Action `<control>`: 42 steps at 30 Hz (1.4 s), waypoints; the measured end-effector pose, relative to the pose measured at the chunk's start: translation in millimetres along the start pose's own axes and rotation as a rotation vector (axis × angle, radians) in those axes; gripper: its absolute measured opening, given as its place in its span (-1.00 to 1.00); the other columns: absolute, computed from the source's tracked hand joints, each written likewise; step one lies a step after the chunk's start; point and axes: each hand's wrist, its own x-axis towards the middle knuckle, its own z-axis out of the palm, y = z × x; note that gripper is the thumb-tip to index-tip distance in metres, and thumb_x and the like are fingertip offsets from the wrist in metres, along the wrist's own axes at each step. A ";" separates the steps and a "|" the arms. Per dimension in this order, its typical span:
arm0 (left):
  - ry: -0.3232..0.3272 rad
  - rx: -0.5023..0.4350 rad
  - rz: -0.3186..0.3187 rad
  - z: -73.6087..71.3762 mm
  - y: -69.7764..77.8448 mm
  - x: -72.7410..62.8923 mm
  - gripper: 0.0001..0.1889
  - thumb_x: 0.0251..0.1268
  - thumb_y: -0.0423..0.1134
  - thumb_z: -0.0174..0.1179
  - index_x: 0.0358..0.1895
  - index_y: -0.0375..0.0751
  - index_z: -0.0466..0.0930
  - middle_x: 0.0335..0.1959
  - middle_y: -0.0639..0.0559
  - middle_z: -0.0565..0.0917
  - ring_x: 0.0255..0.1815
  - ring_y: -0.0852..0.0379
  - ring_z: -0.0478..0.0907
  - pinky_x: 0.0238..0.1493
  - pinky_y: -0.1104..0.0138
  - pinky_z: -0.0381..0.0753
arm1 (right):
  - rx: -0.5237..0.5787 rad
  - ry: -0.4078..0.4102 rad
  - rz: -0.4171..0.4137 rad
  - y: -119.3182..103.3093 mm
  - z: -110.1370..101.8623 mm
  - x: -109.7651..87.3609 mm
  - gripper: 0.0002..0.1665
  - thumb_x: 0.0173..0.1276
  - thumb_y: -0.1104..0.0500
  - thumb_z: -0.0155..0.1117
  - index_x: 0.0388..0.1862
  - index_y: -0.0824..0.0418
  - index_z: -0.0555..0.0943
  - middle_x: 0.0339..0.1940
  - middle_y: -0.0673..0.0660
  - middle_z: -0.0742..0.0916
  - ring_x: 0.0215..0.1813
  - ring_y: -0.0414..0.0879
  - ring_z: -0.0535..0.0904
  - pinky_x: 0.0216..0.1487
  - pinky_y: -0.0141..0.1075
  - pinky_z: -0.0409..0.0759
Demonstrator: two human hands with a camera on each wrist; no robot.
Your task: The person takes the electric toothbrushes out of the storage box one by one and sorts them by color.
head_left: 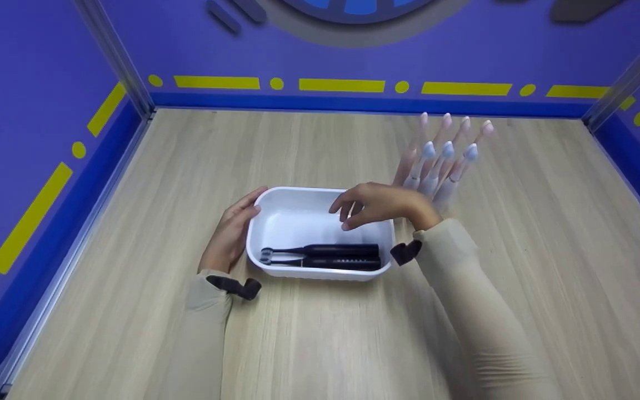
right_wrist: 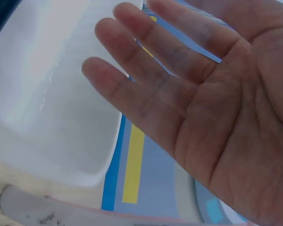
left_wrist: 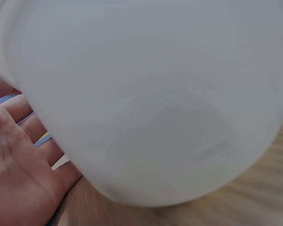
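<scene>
A white plastic bin (head_left: 298,225) stands in front of me. Two black electric toothbrushes (head_left: 342,250) lie side by side along its near wall, heads to the left. My left hand (head_left: 228,233) holds the bin's left end, thumb at the rim and fingers against the outside; the left wrist view shows the fingers (left_wrist: 35,127) partly behind the wall. Over the bin's right half hovers my right hand (head_left: 378,203), fingers loosely bent and nothing in them. Beyond its wrist are several pale white and pink electric toothbrushes (head_left: 430,172), their handles partly hidden by the hand.
The wooden tabletop (head_left: 309,333) bears everything. Blue panels with yellow marks (head_left: 342,85) wall it in at the back and both sides. A pale handle (right_wrist: 61,209) crosses the bottom of the right wrist view, below the bin.
</scene>
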 end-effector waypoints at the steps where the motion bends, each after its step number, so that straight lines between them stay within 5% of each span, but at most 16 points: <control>1: 0.004 0.002 0.001 -0.2 -0.1 -0.2 -0.49 0.42 -0.40 -0.10 0.42 -0.26 0.24 0.47 -0.05 0.27 0.46 0.09 0.22 0.46 0.28 0.22 | -0.005 -0.009 0.010 -0.8 0.6 2.4 -0.53 0.29 0.15 0.29 0.18 0.23 0.56 -0.11 0.11 0.75 0.00 -0.05 0.66 0.10 -0.15 0.60; 12: 0.005 -0.003 -0.004 -1.9 -1.4 -0.5 -0.47 0.41 -0.41 -0.10 0.44 -0.26 0.22 0.48 -0.05 0.25 0.46 0.10 0.22 0.38 0.38 0.32 | -0.017 -0.092 0.074 -12.3 8.9 25.2 -0.56 0.25 0.19 0.34 0.13 0.20 0.61 -0.09 0.09 0.74 -0.03 -0.10 0.64 0.04 -0.22 0.60; 22: 0.017 -0.001 -0.002 0.7 -2.2 1.4 -0.49 0.42 -0.42 -0.12 0.43 -0.28 0.23 0.49 -0.06 0.24 0.50 0.08 0.16 0.50 0.26 0.15 | -0.036 -0.178 0.132 -15.5 18.0 38.7 -0.60 0.24 0.22 0.31 0.09 0.18 0.63 -0.12 0.09 0.73 -0.18 -0.17 0.62 -0.15 -0.32 0.64; 42: 0.005 0.005 -0.011 0.1 0.7 0.5 -0.49 0.42 -0.40 -0.11 0.42 -0.23 0.25 0.47 -0.03 0.27 0.47 0.09 0.21 0.47 0.26 0.21 | 0.034 -0.290 0.242 -11.4 28.7 48.5 -0.55 0.23 0.22 0.36 0.12 0.15 0.60 0.05 0.17 0.70 -0.08 -0.09 0.63 -0.04 -0.16 0.69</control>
